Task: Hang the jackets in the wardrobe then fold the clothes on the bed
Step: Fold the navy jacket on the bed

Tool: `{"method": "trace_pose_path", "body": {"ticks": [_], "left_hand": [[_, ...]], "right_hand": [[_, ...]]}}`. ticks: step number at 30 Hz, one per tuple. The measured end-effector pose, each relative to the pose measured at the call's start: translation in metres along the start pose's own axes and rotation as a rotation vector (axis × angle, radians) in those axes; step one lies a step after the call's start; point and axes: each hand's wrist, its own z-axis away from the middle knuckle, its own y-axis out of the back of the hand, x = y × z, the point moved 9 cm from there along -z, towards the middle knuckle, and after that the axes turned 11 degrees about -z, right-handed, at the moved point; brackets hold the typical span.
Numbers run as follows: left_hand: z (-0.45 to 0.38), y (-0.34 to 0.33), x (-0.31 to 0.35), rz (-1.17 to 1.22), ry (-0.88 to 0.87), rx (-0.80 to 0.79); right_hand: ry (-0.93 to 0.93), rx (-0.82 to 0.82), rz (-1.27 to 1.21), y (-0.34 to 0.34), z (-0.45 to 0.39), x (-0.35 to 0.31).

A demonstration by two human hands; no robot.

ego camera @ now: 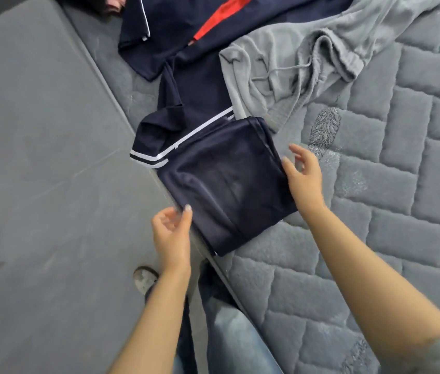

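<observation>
A navy garment [227,182] folded into a rough square lies at the bed's left edge, a white-striped collar at its upper left. My left hand [171,233] hovers at its near left corner, fingers loosely curled, holding nothing. My right hand [303,174] sits at its right edge with fingers spread, just off the cloth. Behind it lie a navy top with a red panel [213,25] and grey drawstring trousers [308,60], both unfolded.
The bed's grey quilted cover [375,211] stretches to the right. Grey floor [38,184] lies to the left, with my shoe [144,280] and jeans leg [229,336] beside the bed edge. A dark item with pink [111,2] lies at the top.
</observation>
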Motion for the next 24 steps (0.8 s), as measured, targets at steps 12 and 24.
{"method": "trace_pose_path", "body": {"ticks": [12, 24], "left_hand": [[0.07, -0.042, -0.083, -0.092, 0.197, 0.064], [0.07, -0.008, -0.055, -0.417, -0.293, -0.009]], "right_hand": [[-0.299, 0.043, -0.163, 0.037, 0.07, 0.094], [-0.136, 0.032, -0.046, 0.065, 0.035, 0.074]]}}
